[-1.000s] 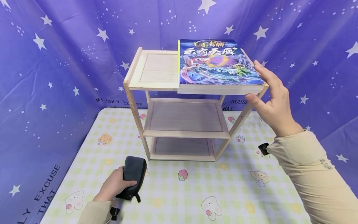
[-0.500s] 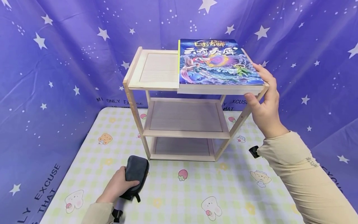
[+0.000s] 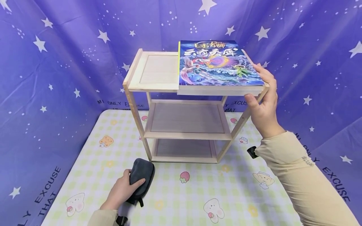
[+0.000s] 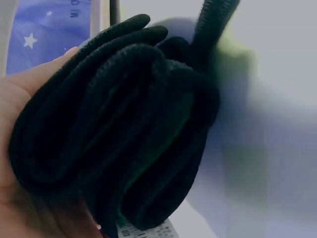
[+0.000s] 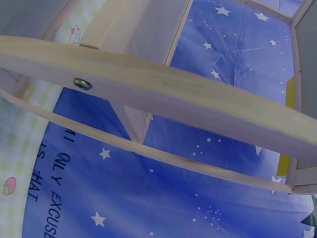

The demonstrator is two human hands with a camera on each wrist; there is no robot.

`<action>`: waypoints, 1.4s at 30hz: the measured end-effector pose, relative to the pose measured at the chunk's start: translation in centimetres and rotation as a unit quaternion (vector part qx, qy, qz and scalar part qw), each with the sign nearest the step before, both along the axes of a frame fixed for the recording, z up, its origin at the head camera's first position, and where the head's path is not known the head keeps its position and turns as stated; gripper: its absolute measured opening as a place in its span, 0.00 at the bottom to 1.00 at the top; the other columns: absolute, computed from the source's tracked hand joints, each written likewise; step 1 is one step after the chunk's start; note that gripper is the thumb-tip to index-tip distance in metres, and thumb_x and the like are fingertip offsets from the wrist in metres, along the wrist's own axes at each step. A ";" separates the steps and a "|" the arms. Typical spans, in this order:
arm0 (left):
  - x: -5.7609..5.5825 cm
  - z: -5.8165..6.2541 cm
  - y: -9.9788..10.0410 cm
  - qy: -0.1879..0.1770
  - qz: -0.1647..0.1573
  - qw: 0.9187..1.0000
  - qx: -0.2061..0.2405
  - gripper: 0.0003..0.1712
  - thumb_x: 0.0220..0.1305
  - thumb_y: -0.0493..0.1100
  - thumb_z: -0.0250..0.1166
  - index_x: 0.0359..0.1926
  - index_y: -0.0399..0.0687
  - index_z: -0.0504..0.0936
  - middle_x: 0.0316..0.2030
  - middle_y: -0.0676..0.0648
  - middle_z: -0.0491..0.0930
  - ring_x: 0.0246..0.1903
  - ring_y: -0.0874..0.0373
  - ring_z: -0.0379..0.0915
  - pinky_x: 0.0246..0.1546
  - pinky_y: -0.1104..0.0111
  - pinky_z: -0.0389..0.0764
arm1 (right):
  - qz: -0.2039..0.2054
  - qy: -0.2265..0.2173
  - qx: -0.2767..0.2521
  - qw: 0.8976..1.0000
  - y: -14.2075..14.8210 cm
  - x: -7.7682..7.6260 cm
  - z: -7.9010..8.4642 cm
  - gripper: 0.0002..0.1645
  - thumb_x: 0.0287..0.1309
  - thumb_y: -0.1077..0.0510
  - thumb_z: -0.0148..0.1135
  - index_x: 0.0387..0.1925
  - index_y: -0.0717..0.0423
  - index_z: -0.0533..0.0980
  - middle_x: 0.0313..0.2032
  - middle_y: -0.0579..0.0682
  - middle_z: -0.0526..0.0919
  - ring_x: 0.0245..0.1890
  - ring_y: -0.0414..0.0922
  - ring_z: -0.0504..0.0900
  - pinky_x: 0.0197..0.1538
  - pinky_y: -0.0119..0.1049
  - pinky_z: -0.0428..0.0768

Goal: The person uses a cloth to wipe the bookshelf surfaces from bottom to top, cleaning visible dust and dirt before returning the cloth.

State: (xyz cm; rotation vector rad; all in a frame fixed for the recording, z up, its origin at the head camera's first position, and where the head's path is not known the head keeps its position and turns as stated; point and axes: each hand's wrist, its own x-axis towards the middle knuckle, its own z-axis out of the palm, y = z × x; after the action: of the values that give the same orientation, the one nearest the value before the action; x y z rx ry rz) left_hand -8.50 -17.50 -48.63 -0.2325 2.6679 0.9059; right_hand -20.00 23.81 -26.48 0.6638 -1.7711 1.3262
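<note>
A dark folded cloth [image 3: 142,175] with a short loop hangs low over the front left of the table. My left hand [image 3: 120,190] holds it, thumb across the top. Its stacked folds [image 4: 119,124] and a pale printed label fill the left wrist view. A three-tier wooden shelf rack [image 3: 188,135] stands upright at mid-table. My right hand [image 3: 264,105] grips the rack's front right top corner, thumb in front and fingers along the side rail. Only the rack's side frame [image 5: 163,89] shows in the right wrist view, not the hand.
A thick book [image 3: 216,64] with a colourful blue cover lies on the right part of the top shelf, its front edge overhanging slightly. A checked tablecloth [image 3: 169,194] covers the table. Purple star-patterned curtains [image 3: 56,78] close off the back and sides.
My left hand has carried the cloth a little to the right. The right hand has moved left, closing onto the rack's corner. Rack and book appear shifted very slightly left.
</note>
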 end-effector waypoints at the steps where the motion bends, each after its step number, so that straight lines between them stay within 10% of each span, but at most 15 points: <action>1: 0.1 0.1 0.2 0.003 -0.003 1.000 0.001 0.53 0.59 0.68 0.65 0.66 0.29 0.63 0.52 0.24 0.77 0.46 0.37 0.81 0.41 0.49 0.80 | 0.001 0.005 -0.004 1.000 -0.1 -0.1 0.0 0.56 0.46 0.24 0.66 0.57 0.66 0.66 0.66 0.47 0.71 0.74 0.49 0.59 0.77 0.42 0.52; 14: -0.1 1.4 3.0 0.047 -0.042 0.998 0.012 0.43 0.56 0.64 0.69 0.63 0.39 0.71 0.45 0.39 0.84 0.34 0.53 0.80 0.29 0.60 0.76 | -0.007 0.054 -0.065 0.996 -1.2 -0.8 -0.2 0.56 0.41 0.22 0.68 0.49 0.69 0.68 0.60 0.49 0.74 0.70 0.52 0.66 0.76 0.45 0.55; 42: -3.8 1.0 6.6 0.125 -0.079 0.988 0.038 0.40 0.64 0.62 0.64 0.67 0.40 0.69 0.55 0.34 0.80 0.48 0.44 0.81 0.43 0.52 0.80 | -0.014 0.048 -0.077 0.996 -1.4 -0.8 -0.4 0.57 0.40 0.21 0.68 0.49 0.67 0.68 0.61 0.52 0.75 0.70 0.52 0.66 0.75 0.45 0.58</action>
State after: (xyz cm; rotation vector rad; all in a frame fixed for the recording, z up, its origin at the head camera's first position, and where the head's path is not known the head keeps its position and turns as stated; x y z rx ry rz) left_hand -12.34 -10.88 -47.60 0.1166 2.8204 1.0442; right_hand -20.83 22.44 -26.84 0.6055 -1.5778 1.3726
